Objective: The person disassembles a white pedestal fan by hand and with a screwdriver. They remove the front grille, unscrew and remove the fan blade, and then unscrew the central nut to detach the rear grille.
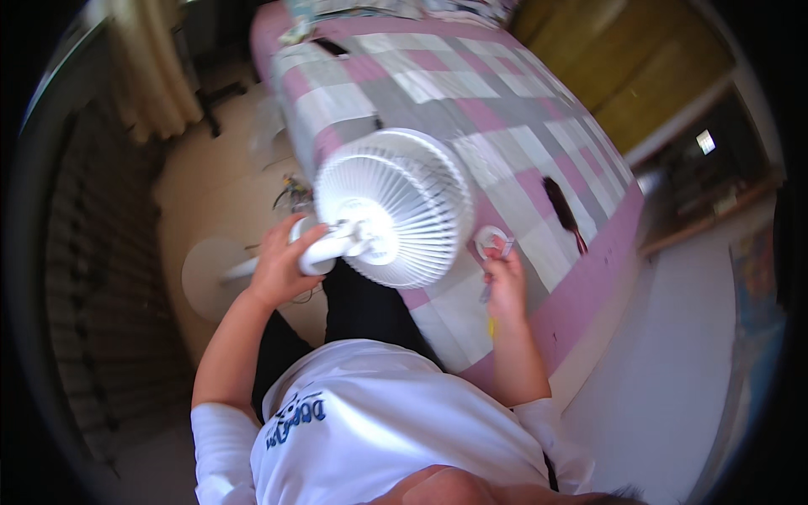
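Observation:
A white standing fan point(396, 210) with a round wire cage leans across in front of me. My left hand point(284, 259) is closed around its neck, just behind the cage. The fan's pole runs down to a round white base point(206, 273) on the floor. Right of the cage, over the bed, my right hand point(505, 273) is closed on a white ring-shaped piece point(488, 239). A thin piece with a yellow end point(491, 326) shows below those fingers; its kind is unclear.
The bed point(539, 252) with a checked pink, grey and white sheet fills the middle and right. On it lie a dark brush point(559, 204) with a red handle and a black phone point(331, 47). A small tangled heap point(293, 194) sits on the floor by the bed.

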The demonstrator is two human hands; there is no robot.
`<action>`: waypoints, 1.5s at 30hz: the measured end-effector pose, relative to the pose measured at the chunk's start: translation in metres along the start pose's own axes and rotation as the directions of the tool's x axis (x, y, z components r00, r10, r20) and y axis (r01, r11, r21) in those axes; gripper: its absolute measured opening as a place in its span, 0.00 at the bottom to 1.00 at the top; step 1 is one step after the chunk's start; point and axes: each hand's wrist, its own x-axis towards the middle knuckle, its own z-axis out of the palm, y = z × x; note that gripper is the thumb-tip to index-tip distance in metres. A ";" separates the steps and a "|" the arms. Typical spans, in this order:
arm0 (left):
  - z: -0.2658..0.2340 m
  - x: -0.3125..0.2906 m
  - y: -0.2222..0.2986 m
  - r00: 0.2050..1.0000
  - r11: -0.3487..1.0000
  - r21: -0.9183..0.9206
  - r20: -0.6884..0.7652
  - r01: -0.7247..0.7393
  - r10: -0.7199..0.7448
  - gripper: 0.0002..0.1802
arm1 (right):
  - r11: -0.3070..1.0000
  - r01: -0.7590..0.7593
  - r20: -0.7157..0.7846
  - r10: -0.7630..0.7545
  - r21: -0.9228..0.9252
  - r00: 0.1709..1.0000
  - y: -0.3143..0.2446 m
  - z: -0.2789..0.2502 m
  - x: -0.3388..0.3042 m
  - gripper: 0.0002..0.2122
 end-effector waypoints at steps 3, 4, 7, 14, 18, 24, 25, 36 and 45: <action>-0.007 -0.002 -0.007 0.996 0.993 -0.075 0.002 0.088 -0.088 0.52 | 0.894 0.210 0.189 -0.145 -0.396 0.971 0.045 -0.016 -0.015 0.19; -0.008 -0.003 -0.010 0.996 0.982 -0.166 -0.006 0.087 -0.089 0.52 | 0.779 0.339 0.288 -0.212 -0.527 0.934 0.057 -0.020 -0.020 0.17; -0.016 -0.001 -0.020 0.993 0.960 -0.253 0.006 0.118 -0.120 0.53 | 0.501 0.422 0.295 -0.315 -0.756 0.902 0.077 -0.026 -0.029 0.14; -0.034 0.021 -0.029 0.965 0.940 -0.255 0.188 0.225 -0.180 0.59 | 0.359 0.321 0.090 -0.533 -0.876 0.841 0.070 -0.038 0.019 0.14; -0.020 0.048 -0.019 0.946 0.962 -0.165 0.278 0.220 -0.168 0.58 | 0.277 0.319 0.153 -0.488 -0.906 0.859 0.071 -0.055 0.058 0.12; 0.010 0.077 -0.007 0.840 0.974 0.015 0.503 0.225 -0.202 0.57 | 0.862 0.282 -0.262 -0.413 -0.422 0.872 0.044 -0.092 0.075 0.05; 0.019 0.079 -0.008 0.819 0.977 0.041 0.540 0.208 -0.196 0.58 | 0.962 0.216 -0.294 -0.257 -0.166 0.921 0.026 -0.100 0.069 0.04; 0.042 0.069 -0.014 0.835 0.968 -0.093 0.529 0.234 -0.151 0.61 | 0.620 -0.039 0.197 -0.188 0.784 0.962 0.014 -0.078 0.035 0.11; 0.044 0.056 -0.022 0.909 0.954 -0.226 0.408 0.196 -0.090 0.63 | 0.735 -0.045 0.382 -0.298 0.677 0.875 -0.018 -0.002 0.016 0.18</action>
